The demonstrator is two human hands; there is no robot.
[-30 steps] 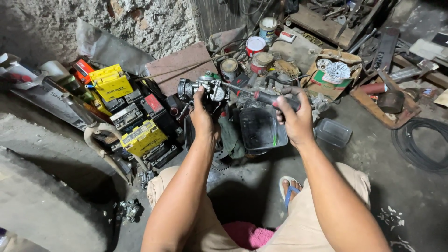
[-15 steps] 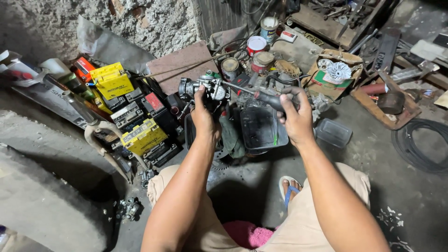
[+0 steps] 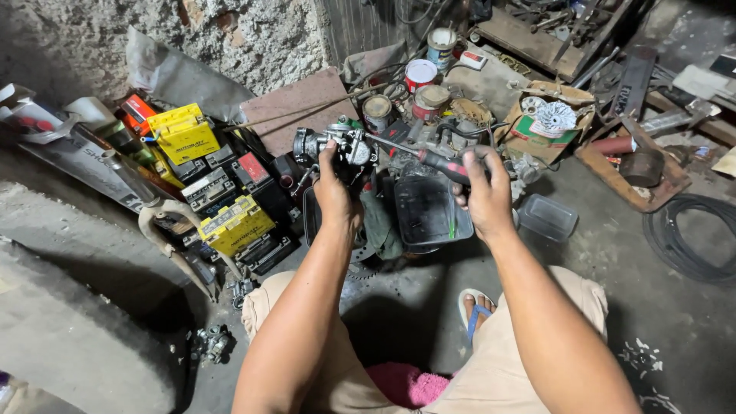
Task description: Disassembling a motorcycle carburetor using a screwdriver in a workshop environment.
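Gripping the carburettor [image 3: 341, 146] in my closed left hand [image 3: 335, 192]; right hand [image 3: 481, 192] wrapped round the screwdriver [image 3: 429, 159], tip at the carburettor. Metal body looks heavy, rigid, probably greasy; best held by its middle.

The right hand [image 3: 483, 192] now points the screwdriver [image 3: 429, 157] at the carburetor [image 3: 341, 146].

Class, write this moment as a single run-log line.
left hand: grips metal carburetor | right hand: holds screwdriver, tip at carburetor | below: dark plastic tray | floor: cluttered
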